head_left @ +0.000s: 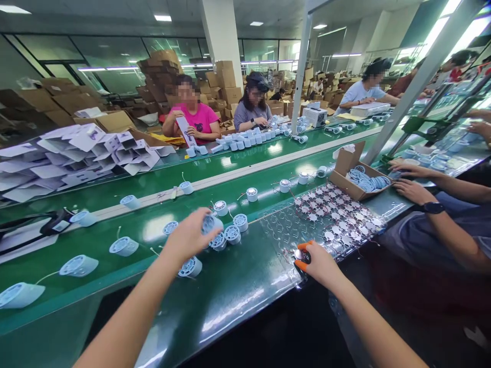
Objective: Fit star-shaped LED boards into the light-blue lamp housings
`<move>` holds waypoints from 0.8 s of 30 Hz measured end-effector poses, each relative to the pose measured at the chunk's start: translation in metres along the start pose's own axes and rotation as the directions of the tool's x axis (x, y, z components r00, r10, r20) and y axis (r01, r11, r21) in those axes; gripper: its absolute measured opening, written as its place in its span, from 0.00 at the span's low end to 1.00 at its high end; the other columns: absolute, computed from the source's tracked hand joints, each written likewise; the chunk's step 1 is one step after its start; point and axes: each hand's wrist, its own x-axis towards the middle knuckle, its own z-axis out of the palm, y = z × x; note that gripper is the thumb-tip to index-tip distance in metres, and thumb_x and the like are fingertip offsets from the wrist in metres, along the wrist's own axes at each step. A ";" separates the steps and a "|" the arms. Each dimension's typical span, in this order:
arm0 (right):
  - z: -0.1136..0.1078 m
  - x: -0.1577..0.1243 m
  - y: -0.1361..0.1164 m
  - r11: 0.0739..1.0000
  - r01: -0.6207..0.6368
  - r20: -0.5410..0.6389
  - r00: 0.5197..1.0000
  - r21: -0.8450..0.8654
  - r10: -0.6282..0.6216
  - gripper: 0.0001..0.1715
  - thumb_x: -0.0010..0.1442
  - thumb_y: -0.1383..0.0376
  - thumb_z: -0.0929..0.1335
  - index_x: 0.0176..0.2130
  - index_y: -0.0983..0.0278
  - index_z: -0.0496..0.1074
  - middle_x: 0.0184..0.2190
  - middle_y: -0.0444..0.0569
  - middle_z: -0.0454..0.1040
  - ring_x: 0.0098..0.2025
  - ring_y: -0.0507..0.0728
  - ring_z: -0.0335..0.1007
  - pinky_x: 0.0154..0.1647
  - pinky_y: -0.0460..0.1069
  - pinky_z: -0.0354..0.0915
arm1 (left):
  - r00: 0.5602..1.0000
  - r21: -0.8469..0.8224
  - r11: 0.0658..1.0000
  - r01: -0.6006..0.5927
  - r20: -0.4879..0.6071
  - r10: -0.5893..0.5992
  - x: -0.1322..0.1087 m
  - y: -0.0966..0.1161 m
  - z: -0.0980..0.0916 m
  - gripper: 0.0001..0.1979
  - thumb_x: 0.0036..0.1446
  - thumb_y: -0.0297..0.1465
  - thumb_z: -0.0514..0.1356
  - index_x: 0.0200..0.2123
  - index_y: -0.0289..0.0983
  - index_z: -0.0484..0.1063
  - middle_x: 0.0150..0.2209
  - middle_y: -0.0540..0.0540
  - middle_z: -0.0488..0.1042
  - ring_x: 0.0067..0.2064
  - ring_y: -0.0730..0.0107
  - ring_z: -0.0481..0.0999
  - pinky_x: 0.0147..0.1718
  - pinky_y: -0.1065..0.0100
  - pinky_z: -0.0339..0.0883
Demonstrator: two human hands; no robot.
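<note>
On the green conveyor surface (218, 301), the left hand (187, 236) closes around a white vented housing (209, 224), and the right hand (320, 265) clamps orange-handled cutters (303, 254) over a clear tray (278, 230). Many star-shaped boards (330, 214) lie there, apparently uncut; several other housings (232, 235) stand nearby.

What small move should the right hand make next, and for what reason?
Probably the right hand should bring the orange-handled cutters onto the nearest star-shaped board and free it. The cutters are at the edge of the clear sheet that holds the boards, while the left hand is occupied with a round white part.
</note>
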 end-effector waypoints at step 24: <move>0.102 -0.039 -0.120 0.907 0.230 -0.379 0.921 0.354 -0.086 0.08 0.60 0.61 0.70 0.30 0.59 0.69 0.45 0.57 0.76 0.46 0.63 0.75 0.42 0.56 0.71 | 0.925 -0.654 0.678 0.335 0.090 -0.370 -0.108 0.084 0.125 0.10 0.62 0.26 0.55 0.37 0.37 0.77 0.25 0.50 0.74 0.25 0.68 0.75 0.28 0.68 0.69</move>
